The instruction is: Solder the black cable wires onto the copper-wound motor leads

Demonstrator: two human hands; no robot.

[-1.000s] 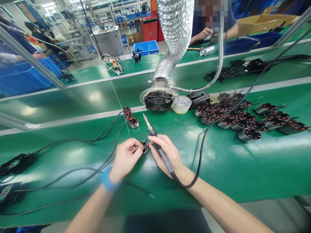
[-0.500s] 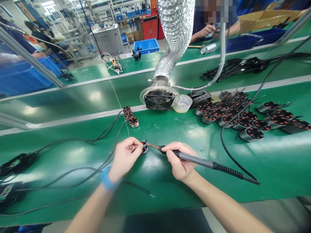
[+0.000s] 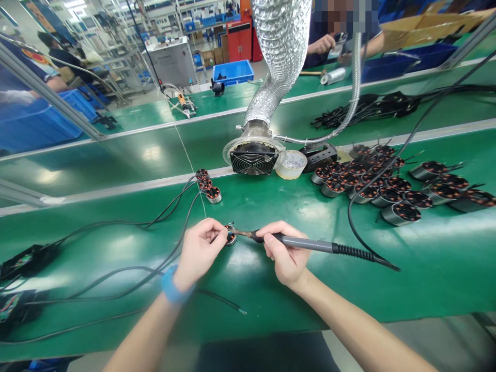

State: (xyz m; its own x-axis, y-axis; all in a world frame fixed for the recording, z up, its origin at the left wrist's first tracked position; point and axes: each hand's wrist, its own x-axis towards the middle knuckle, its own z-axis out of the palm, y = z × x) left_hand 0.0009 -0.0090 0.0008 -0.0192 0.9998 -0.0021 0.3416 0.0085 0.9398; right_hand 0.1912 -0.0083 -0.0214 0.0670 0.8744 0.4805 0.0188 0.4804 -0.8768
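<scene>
In my right hand [image 3: 287, 253] is a grey soldering iron [image 3: 310, 243], gripped like a pen. Its narrow tip points left and reaches a small round motor stator [image 3: 231, 238], which has a silver rim and copper windings. My left hand [image 3: 203, 247], with a blue band at the wrist, pinches a thin wire at the stator's left side. The fingertips cover part of the stator, and the exact contact of tip and wire is too small to make out. Behind them, several like stators [image 3: 213, 195] stand in a short row with black cables attached.
A fume extractor fan [image 3: 253, 163] hangs from a foil duct [image 3: 281, 41]. A roll of clear tape [image 3: 291, 165] sits beside it. Many larger stators [image 3: 401, 213] fill the right of the green bench. Black cables [image 3: 116, 269] cross the left side. Across the bench a person works.
My right hand has shifted slightly left and the soldering iron lies flatter, its back end and cord higher and further left. My left hand stays at the stator.
</scene>
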